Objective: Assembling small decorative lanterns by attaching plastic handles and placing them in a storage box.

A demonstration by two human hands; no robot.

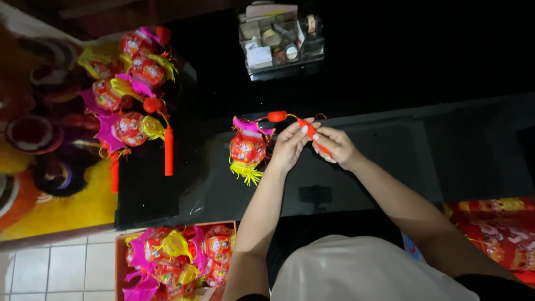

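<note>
Both hands are meeting at the centre of the frame over the black glossy table; the left hand is coming up from the lower centre and the right hand is reaching in from the lower right. Between them the red plastic stick is lying on a slant, its long axis running from the upper left, near the left fingertips, down to the lower right across the right palm; the right fingers are closing around its lower length, while the left thumb and forefinger are pinching its upper end.

From that upper end a thin cord is leading left to a small red bead-like knob, and beyond it the red paper lantern is hanging or lying just left of the left hand, its pink frill on top and its yellow tassel pointing down toward the lower left; whether the lantern is resting on the table or dangling cannot be told. So the lantern is lying to the left of the grip, nearer the left hand.

A cluster of finished lanterns is lying at the upper left of the frame, well apart; 1 cardboard box of lanterns is sitting at the lower left; a clear organiser box is standing at the top centre; red patterned packaging is showing at the lower right.
</note>
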